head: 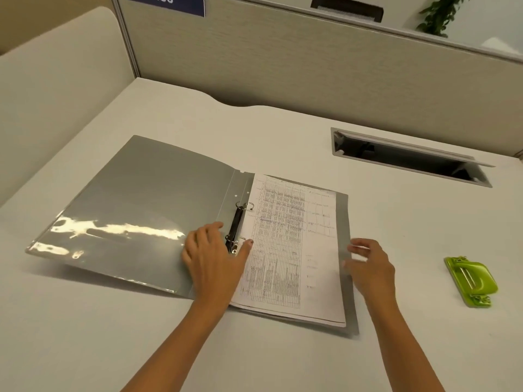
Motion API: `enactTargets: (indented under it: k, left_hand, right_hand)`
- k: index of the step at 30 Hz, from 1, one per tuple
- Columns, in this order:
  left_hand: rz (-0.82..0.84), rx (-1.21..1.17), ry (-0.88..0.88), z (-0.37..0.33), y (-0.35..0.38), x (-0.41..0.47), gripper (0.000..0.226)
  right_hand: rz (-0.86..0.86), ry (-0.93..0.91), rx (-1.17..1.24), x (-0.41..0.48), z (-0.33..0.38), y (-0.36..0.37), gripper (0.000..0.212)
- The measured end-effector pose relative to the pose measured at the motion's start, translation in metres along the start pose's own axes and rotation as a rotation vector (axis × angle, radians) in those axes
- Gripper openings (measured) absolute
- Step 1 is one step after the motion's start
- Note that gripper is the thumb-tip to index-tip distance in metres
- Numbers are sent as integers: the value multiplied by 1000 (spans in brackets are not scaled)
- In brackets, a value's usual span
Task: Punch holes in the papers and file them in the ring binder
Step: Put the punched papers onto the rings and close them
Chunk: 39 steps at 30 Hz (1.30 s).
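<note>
Papers [294, 250] printed with ruled tables lie stacked on the right half of a grey ring binder [147, 199], which lies open and flat in the middle of the tabletop [283, 131]. Their left edge sits at the black ring mechanism [236, 224] on the spine, where the two metal rings stand parted. The binder's left cover has a clear pocket that catches glare from the room light.

The left hand [213, 261] rests flat over the lower end of the ring mechanism, fingers spread loosely and gripping nothing, the thumb lying on the papers' left margin. The right hand [370, 267] is at the right edge of the papers and the binder's back cover, fingers loosely curled and open, holding nothing; it is slightly blurred.

A green hole punch [471, 280] sits on the tabletop well to the right of the binder, apart from both hands. The tabletop is plain off-white, with an open cable hatch [410, 157] set into it at the far right. Beige partition panels [283, 60] close off the back and left, a blue sign [165, 4] hangs on the back one, and a leafy plant [438, 15] shows beyond the top right.
</note>
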State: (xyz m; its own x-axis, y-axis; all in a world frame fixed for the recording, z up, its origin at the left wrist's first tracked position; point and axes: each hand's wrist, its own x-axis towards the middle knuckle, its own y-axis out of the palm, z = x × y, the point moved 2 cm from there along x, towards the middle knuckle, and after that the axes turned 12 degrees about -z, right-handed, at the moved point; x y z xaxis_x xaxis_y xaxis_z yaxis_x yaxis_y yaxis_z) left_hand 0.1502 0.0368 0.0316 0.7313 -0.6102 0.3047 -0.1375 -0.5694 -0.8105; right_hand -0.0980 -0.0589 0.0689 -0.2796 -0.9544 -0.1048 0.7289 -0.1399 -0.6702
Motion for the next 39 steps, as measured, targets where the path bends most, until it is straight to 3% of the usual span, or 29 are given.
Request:
enactTargets:
  k: [4,10,14,17,22,32,39]
  left_hand:
    - [133,60,83,2,14,-4,86]
    - [113,48,79,1,21,-8,87]
    - [122,36,27,-5,21,-7,81]
    - [133,45,8,-7,23,-5,82]
    - [131,15,-2,-4,27,-3,81]
    - [85,77,-13,-3,27,-3,101]
    - [72,147,55,3,33,-3,99]
  right_hand:
    - [-109,-343,-4,-25,25,26,42]
    - [126,-623,7,-67,58,109,43]
    - [166,-651,-63,-59,52,145,50]
    - [69,-706,-312,-47,33,146,64]
    - [-41,-653,-458,-27,3,118,70]
    - [-164,-585,-493,-11,-30,82,75]
    - [-181,-590,-510,-10,-31,84,75]
